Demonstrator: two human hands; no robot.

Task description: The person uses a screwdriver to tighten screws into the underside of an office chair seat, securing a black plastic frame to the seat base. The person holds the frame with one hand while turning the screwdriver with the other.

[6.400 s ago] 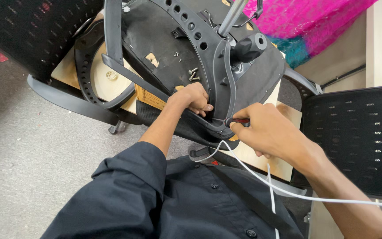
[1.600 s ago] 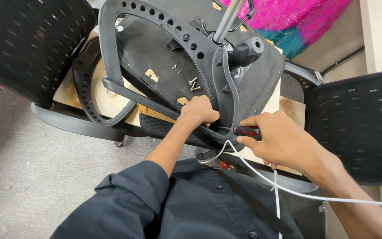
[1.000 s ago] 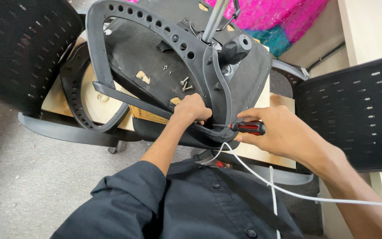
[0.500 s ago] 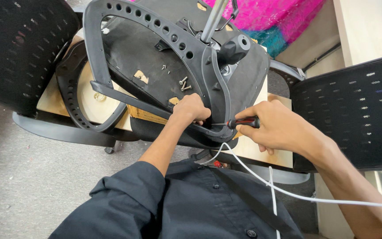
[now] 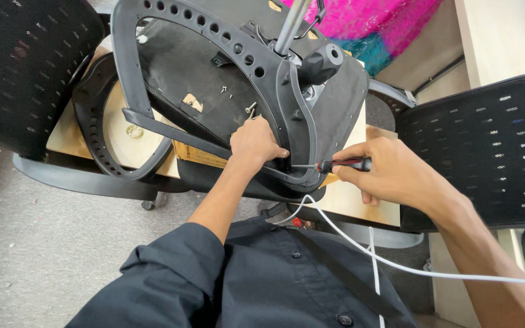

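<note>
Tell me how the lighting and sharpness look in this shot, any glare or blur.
Head view: even, soft light with faint shadows; the screwdriver, right hand and left hand are sharp; slight shine on the metal post; wide-angle bending toward the edges.

Bright even daylight, soft shadows (barely any glare), edges perhaps slightly stretched

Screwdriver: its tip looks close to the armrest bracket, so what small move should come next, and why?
Probably ease the screwdriver in the right hand forward to seat its tip, since the left hand already steadies the upturned chair's armrest bracket.
</note>
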